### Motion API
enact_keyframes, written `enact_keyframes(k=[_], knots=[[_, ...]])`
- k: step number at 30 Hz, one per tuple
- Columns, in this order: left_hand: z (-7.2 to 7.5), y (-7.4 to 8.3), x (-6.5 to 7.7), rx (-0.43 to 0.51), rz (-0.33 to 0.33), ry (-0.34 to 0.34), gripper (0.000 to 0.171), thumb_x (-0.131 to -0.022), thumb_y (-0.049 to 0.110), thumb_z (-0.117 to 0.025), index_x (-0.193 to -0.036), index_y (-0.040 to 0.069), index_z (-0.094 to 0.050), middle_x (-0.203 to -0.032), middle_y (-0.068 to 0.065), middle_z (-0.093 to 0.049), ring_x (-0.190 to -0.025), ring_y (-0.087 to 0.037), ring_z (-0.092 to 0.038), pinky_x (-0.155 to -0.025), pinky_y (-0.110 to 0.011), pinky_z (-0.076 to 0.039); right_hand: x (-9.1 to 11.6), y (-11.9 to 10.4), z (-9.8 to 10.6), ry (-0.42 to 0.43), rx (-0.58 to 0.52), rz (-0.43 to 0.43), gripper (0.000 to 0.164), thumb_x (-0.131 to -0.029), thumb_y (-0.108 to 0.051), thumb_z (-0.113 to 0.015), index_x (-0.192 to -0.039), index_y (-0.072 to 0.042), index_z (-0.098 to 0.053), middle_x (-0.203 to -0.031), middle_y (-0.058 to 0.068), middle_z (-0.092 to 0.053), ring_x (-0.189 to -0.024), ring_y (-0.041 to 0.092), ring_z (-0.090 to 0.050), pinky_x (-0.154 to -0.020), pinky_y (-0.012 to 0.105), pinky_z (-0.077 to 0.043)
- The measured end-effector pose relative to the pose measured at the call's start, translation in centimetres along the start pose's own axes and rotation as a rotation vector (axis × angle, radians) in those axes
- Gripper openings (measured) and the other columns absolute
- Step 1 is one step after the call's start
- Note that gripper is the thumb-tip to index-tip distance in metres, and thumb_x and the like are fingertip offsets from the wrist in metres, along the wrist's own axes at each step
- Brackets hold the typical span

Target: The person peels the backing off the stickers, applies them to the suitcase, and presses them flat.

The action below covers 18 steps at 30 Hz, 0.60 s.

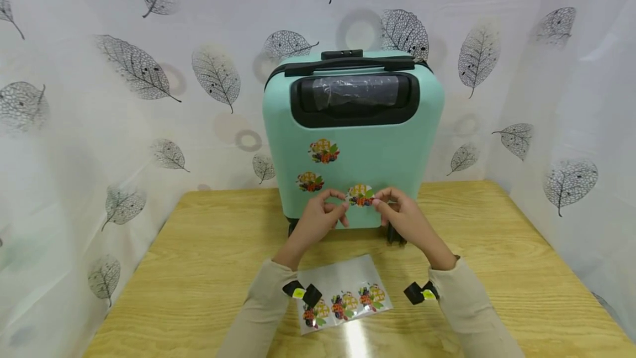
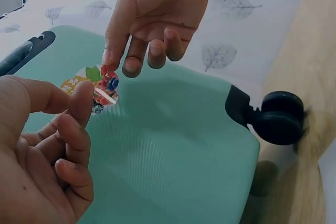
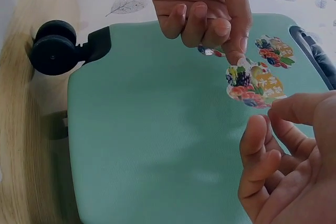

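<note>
I see the left hand and right hand pinch a sticker by opposite edges. That likely holds it flat.

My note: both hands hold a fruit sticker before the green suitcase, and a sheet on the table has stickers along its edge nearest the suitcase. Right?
No: in the head view, the sheet on the table has stickers along its edge farthest from the green suitcase. Otherwise correct: the left hand and right hand hold a fruit sticker before it.
</note>
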<state>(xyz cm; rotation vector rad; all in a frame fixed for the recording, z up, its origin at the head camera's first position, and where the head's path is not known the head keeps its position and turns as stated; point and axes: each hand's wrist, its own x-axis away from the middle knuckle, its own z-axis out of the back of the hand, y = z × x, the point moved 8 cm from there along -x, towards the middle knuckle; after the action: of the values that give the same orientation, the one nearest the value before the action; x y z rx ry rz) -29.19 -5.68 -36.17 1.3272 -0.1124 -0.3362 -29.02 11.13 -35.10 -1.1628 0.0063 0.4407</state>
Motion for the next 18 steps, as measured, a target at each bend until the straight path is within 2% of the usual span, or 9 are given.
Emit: enact_keyframes(k=[7, 11, 18], knots=[[0.32, 0.17, -0.1, 0.024, 0.009, 0.005, 0.028, -0.099, 0.018, -0.054, -0.126, 0.01, -0.054, -0.064, 0.003, -0.064, -0.051, -0.011, -0.045, -0.051, -0.025, -0.037, -0.54, -0.27, 0.07, 0.011, -0.025, -0.002, 0.027, -0.102, -0.019, -0.049, -0.117, 0.002, -0.054, -0.105, 0.026, -0.055, -0.059, 0.008, -0.053, -0.062, 0.028, -0.049], [0.49, 0.22, -0.17, 0.024, -0.004, 0.009, 0.031, -0.099, 0.019, -0.053, -0.129, 0.011, -0.054, -0.064, 0.003, -0.065, -0.05, -0.011, -0.045, -0.055, -0.025, -0.04, -0.85, -0.25, 0.02, 0.007, -0.021, -0.003, 0.029, -0.102, -0.02, -0.048, -0.12, 0.002, -0.054, -0.105, 0.027, -0.055, -0.059, 0.009, -0.053, -0.062, 0.028, -0.05], [0.56, 0.48, -0.08, 0.03, -0.028, -0.003, 0.034, -0.101, 0.017, -0.05, -0.133, 0.01, -0.051, -0.064, 0.003, -0.065, -0.051, -0.01, -0.047, -0.055, -0.026, -0.041, -1.07, -0.34, -0.18, -0.004, -0.037, 0.002, 0.031, -0.102, -0.018, -0.048, -0.123, 0.004, -0.052, -0.102, 0.028, -0.054, -0.058, 0.009, -0.053, -0.059, 0.028, -0.048]])
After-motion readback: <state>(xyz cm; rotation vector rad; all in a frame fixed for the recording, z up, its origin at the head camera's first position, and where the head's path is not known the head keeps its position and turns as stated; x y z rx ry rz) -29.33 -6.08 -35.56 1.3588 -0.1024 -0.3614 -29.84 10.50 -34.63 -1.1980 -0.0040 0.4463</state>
